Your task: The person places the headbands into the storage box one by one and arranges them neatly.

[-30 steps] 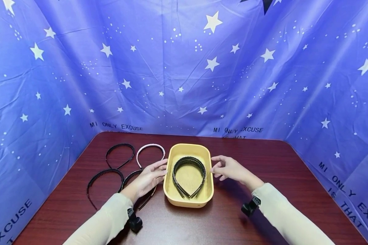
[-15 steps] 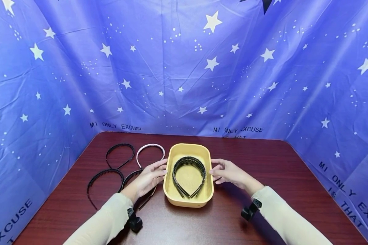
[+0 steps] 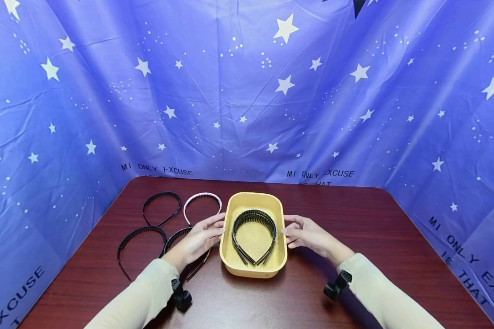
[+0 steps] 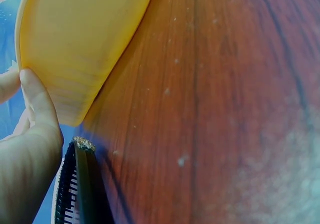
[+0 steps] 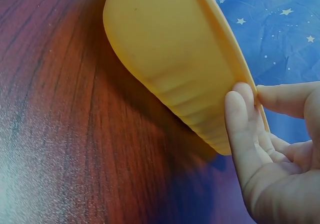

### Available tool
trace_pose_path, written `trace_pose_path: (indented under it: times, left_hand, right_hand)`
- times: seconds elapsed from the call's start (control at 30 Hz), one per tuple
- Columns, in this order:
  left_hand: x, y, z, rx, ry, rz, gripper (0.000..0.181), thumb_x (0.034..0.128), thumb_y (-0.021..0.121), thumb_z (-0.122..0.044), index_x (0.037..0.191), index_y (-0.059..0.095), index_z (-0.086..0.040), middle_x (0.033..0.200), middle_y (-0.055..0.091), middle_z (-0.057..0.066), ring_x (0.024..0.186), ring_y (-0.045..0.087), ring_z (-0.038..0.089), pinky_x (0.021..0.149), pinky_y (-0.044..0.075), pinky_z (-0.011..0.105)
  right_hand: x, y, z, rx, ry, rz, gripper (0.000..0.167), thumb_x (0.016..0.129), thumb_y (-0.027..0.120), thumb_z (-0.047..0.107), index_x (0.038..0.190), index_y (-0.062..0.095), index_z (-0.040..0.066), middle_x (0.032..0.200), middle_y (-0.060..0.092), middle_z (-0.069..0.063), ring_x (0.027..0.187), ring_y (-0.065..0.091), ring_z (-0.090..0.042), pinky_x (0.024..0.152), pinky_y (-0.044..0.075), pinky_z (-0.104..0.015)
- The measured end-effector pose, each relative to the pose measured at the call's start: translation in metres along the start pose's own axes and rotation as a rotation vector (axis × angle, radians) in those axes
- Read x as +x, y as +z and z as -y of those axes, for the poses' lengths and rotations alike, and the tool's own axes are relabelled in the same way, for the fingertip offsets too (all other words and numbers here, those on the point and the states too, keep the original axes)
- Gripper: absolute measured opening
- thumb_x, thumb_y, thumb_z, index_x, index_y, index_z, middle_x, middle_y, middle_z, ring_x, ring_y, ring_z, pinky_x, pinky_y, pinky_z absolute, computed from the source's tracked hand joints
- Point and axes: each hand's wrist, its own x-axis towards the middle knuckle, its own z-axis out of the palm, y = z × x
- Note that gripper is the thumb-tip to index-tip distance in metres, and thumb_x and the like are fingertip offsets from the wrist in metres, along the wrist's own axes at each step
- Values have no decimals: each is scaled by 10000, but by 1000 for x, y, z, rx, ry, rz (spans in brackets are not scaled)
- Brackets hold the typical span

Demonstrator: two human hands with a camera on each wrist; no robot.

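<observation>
A yellow plastic tub (image 3: 253,272) stands on the table with several black toothed headbands (image 3: 255,214) nested inside it. My left hand (image 3: 195,244) holds the tub's left side, its thumb at the rim and fingers along the outer wall. On the opposite side my right hand (image 3: 310,235) grips the rim, with fingertips (image 5: 236,103) against the outer wall in the right wrist view. Under my left hand lies a dark headband (image 3: 197,269), partly hidden. Beyond it sits a pink-white headband (image 3: 202,195).
Two more black headbands, one farther back (image 3: 162,194) and one nearer (image 3: 142,230), lie at the left of the dark red wooden table (image 3: 366,219). A blue star-printed cloth (image 3: 247,91) hangs around the table's back and sides.
My right hand has shifted slightly and its fingers have settled against the tub's right side. The left hand and the tub stay where they were.
</observation>
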Motion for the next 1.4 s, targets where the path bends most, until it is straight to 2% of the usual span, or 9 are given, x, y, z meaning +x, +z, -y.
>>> trace_pose_path:
  times: [0.13,0.83,1.4]
  left_hand:
    - [0,0,-1,5,-3,-7,603,990,491,74,1534,230,90,1269,548,160,1098,605,174,957,519,290]
    - [-3,2,-2,79,-20,-49,595,985,539,43,1519,280,89,1242,535,166,1051,611,157,927,533,272]
    - [-4,4,-6,104,-3,-26,604,987,543,40,1518,263,100,1290,490,253,1069,615,188,959,529,317]
  right_hand:
    - [0,1,-2,12,-20,0,670,964,596,23,1495,225,-148,987,628,-102,784,663,-149,696,595,-284]
    - [0,2,-8,38,-30,2,682,972,608,43,1498,216,-143,977,635,-102,776,666,-143,689,592,-278]
    - [-1,3,-6,40,-45,0,675,968,607,42,1494,227,-144,951,623,-100,763,659,-141,685,591,-277]
